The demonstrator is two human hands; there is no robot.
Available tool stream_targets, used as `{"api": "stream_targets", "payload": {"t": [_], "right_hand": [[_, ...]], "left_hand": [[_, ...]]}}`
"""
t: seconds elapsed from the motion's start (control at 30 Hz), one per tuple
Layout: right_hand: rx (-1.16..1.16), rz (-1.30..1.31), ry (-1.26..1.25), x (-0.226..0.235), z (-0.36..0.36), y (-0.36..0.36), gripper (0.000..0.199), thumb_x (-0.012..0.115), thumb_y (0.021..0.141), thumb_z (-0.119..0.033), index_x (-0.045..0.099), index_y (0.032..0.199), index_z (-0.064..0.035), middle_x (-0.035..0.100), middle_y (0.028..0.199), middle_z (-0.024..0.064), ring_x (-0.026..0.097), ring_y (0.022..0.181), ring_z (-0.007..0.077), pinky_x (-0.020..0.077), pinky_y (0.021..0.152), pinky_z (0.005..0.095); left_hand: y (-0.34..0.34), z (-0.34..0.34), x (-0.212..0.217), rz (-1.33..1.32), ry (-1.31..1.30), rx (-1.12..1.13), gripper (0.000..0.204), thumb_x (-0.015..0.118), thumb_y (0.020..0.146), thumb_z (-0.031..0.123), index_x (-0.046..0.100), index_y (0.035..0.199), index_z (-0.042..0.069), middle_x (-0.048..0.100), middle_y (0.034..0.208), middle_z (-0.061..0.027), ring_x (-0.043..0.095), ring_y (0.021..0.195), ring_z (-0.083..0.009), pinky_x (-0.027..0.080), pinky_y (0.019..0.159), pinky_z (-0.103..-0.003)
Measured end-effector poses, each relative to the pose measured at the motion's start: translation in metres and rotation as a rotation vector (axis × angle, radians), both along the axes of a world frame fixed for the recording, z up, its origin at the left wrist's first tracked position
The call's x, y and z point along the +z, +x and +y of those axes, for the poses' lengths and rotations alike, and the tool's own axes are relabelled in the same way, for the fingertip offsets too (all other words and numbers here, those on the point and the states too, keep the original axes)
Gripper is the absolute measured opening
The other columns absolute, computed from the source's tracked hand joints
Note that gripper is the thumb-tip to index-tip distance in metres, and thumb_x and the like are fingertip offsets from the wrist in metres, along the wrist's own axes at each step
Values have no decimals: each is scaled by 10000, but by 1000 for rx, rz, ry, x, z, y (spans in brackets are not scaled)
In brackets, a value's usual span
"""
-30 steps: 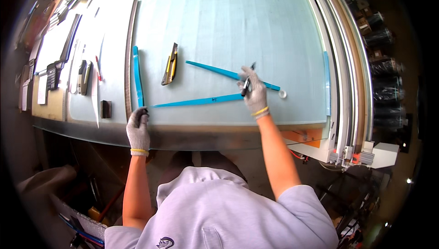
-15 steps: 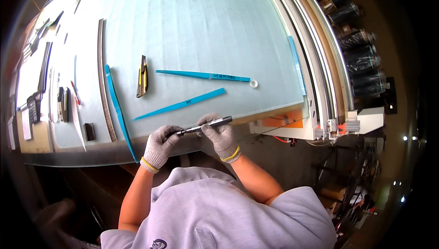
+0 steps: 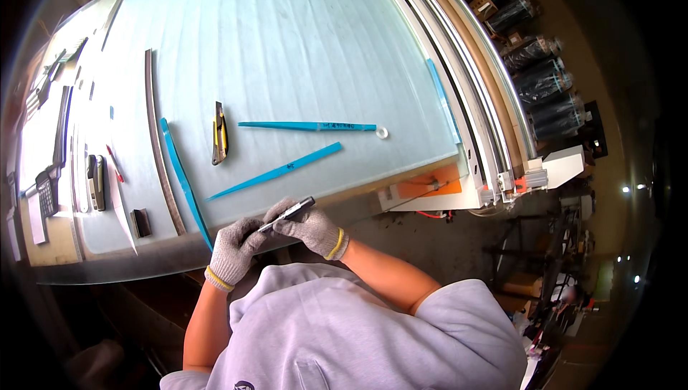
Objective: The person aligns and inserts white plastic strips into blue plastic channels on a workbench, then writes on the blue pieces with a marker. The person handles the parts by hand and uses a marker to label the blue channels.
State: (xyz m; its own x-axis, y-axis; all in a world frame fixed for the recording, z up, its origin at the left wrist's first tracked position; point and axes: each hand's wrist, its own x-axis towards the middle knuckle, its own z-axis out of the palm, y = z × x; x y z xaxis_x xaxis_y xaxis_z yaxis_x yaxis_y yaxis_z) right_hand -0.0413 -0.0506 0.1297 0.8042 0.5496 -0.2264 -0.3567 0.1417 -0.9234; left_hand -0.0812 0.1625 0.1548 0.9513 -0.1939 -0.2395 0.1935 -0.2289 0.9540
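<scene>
Both knit-gloved hands pinch a slim dark pen-like marker [image 3: 287, 214] at the near edge of the pale ribbed tabletop [image 3: 287, 46], left hand [image 3: 233, 250] on its lower end, right hand [image 3: 309, 229] mid-barrel, with two tapered blue strips [image 3: 276, 170] and a yellow-black utility knife [image 3: 219, 134] at 12 o'clock.

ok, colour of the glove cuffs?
Yellow bands on grey knit gloves, on both the left hand and right hand. Head view, the only one.

Knit cloth gloves [image 3: 236, 250], glossy plastic strips [image 3: 276, 170]
</scene>
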Motion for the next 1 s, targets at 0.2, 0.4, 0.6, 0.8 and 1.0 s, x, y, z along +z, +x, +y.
{"api": "stream_targets", "payload": {"t": [0.2,0.4,0.6,0.8,1.0], "right_hand": [[322,123,-33,24,6,28,170,627,1006,-118,712,1097,-2,727,1022,39,663,964,132,536,869,281],[470,-364,-254,54,57,27,247,545,1017,-131,724,959,28,740,924,122,680,840,170,542,794,314],[445,-457,-315,71,94,22,199,587,989,-140,719,1002,10,724,892,161,697,811,234,545,746,338],[-66,-354,-387,-16,79,40,227,660,969,-170,700,1143,-30,703,927,159,688,817,273,554,781,346],[-152,-617,-991,-97,-25,40,196,673,924,-177,709,1065,-45,711,992,149,710,903,332,566,820,400]], "left_hand": [[-18,42,8,138,-64,-77,295,645,962,211,704,1039,-68,710,785,-162,656,735,-154,548,718,-347],[-38,59,20,62,-120,-88,240,634,979,209,738,980,-8,672,765,-218,631,631,-296,526,653,-380],[-53,72,12,-34,-203,62,233,611,957,185,735,897,-3,578,605,-92,538,522,-154,460,540,-318],[-24,182,-112,-582,400,806,205,674,959,180,743,915,-8,699,767,-191,682,677,-305,512,624,-400],[-33,350,-128,-210,1152,1061,416,613,1005,393,710,1197,36,721,1055,-200,684,955,-398,531,846,-468]]}}
